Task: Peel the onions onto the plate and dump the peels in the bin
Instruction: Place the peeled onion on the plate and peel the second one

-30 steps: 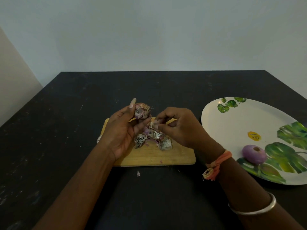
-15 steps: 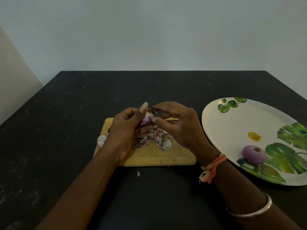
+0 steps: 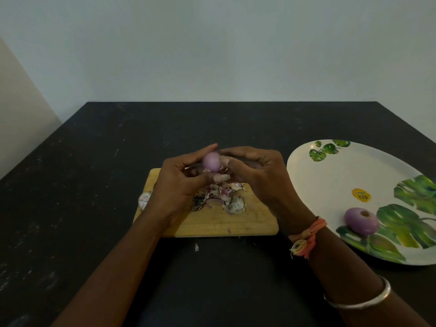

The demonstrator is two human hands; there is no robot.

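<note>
Your left hand [image 3: 179, 185] gripped an onion [image 3: 211, 162], partly skinned, in curled fingers above the cutting board [image 3: 236, 225]. Your right hand [image 3: 257, 175] pinched it from the right. Peels [image 3: 221, 197] lay heaped on the board. A peeled onion [image 3: 361, 221] rested on the plate [image 3: 330, 180], well to the right.

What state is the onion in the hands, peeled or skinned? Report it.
Nearly peeled: the onion between left hand and right hand shows smooth purple flesh; skin scraps cling at its lower edge.
</note>
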